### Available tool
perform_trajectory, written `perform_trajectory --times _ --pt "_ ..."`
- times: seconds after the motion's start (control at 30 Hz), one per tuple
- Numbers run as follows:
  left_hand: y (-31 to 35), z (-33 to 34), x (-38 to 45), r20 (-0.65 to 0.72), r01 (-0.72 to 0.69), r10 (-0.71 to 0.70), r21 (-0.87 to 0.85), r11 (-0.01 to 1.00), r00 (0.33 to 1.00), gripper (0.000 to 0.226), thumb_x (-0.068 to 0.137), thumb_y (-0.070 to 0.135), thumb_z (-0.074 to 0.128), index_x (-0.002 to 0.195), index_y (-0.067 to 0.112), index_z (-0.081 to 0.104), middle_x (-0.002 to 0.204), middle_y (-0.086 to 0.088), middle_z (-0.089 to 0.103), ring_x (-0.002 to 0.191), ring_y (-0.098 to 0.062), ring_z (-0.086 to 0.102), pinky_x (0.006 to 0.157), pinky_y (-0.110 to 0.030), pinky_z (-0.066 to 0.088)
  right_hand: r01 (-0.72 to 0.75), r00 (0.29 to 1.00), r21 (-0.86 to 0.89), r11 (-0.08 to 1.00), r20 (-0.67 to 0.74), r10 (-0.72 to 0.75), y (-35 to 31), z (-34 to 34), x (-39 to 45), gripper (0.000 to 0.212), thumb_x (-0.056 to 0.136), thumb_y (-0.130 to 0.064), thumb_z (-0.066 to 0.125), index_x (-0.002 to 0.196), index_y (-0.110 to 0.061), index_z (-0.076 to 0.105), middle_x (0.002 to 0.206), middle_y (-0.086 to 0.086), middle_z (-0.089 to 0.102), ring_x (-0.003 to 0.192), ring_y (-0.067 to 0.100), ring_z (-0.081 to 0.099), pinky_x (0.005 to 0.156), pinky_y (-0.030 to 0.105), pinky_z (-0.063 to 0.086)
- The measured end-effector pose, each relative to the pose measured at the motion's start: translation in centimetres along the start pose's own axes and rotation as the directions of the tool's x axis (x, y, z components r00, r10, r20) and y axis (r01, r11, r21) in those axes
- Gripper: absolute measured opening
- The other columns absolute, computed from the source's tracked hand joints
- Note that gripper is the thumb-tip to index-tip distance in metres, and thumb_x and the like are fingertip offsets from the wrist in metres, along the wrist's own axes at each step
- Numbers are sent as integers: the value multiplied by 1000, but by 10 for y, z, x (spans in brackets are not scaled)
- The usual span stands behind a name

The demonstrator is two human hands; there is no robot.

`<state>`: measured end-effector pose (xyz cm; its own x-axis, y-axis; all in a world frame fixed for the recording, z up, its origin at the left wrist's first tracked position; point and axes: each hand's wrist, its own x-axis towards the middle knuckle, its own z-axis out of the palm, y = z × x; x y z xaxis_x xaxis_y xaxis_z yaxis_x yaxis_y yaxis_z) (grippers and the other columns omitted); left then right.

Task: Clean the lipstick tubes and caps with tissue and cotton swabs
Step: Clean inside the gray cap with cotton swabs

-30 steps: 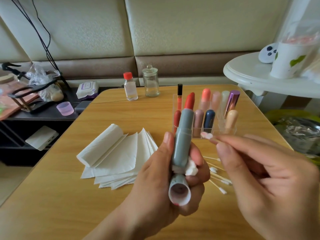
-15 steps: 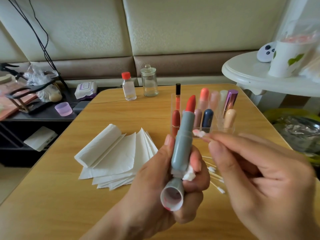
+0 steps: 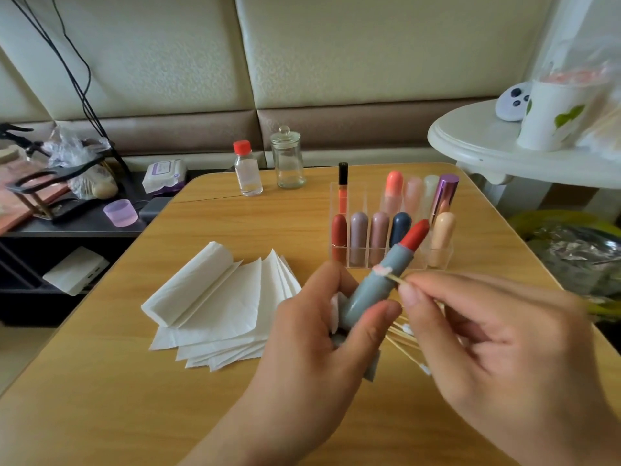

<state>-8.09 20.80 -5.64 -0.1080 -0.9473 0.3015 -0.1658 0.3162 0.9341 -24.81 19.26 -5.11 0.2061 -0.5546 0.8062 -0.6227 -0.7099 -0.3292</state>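
Lipstick tube (image 3: 373,284), light and slick, we grip low in our left hand (image 3: 322,334) while our right hand (image 3: 497,344) pinches the frail cotton swab (image 3: 386,272) against it, clear of the soft red bullet (image 3: 415,234).

I see my left hand (image 3: 312,334) and right hand (image 3: 497,358) bare, forearms uncovered, no sleeves, with short, plain fingernails.

A home living room: padded sofa (image 3: 302,62) behind a wooden table (image 3: 134,381).

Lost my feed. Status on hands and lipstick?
Left grip holds grey-blue lipstick tube. Right grip pinches cotton swab against tube. Nothing blocking.
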Motion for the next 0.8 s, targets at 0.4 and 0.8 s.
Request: perform_trajectory --times 0.4,0.8 --pt "-8 -4 0 -69 -299 371 467 832 926 26 89 36 64 82 23 42 65 7 53 50 -15 49 43 -27 40 -2 999 -84 996 48 6 -3 -1 0 23 88 -12 64 67 -7 73 46 0 50 38 16 39 44 29 32" --pt "0 0 10 66 364 -448 -691 624 892 32 90 42 52 93 11 49 62 1 43 41 -7 28 39 -17 23 -177 980 288 941 140 142 -25 -6 3 33 97 -53 48 90 -20 49 70 -7 49 53 11 51 50 24 43"
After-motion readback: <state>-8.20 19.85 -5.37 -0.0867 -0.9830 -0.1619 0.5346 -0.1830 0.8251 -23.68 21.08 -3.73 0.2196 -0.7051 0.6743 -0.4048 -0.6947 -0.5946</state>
